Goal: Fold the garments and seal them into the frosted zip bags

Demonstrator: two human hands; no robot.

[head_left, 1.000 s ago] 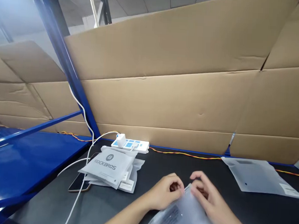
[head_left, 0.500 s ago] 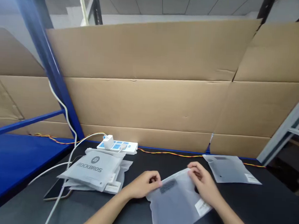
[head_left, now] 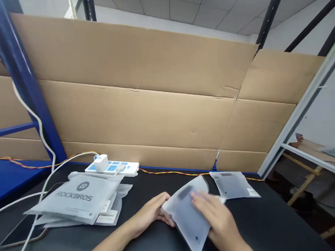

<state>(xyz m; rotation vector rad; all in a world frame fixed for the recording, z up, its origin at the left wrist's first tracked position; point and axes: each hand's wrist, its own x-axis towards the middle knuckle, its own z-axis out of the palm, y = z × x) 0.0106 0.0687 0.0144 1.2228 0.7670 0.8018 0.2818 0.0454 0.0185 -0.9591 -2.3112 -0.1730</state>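
Observation:
A frosted plastic bag (head_left: 191, 221) with a dark printed block and a small dark hole is held tilted above the black table. My left hand (head_left: 156, 210) pinches its left edge, fingers curled beneath. Across the bag's right side lies my right hand (head_left: 218, 219), closed round that edge; its fingers are slightly blurred on the front face and its thumb is hidden. What the bag contains cannot be made out. To the left sits a stack of similar bags (head_left: 78, 199), the top one printed ROCKBROS. Another frosted bag (head_left: 233, 184) lies flat behind my right hand.
A white power strip (head_left: 130, 169) with a plugged-in charger (head_left: 101, 162) stands at the back left. White cables (head_left: 46, 182) cross the left side over a phone (head_left: 21, 232). A cardboard wall (head_left: 145, 116) closes off the back, between a blue post (head_left: 31, 79) and a grey post (head_left: 289, 121).
The bag has been turned and tilted, its lower corner now pointing toward me. My right hand has moved from the top edge onto its right side. The view has swung right.

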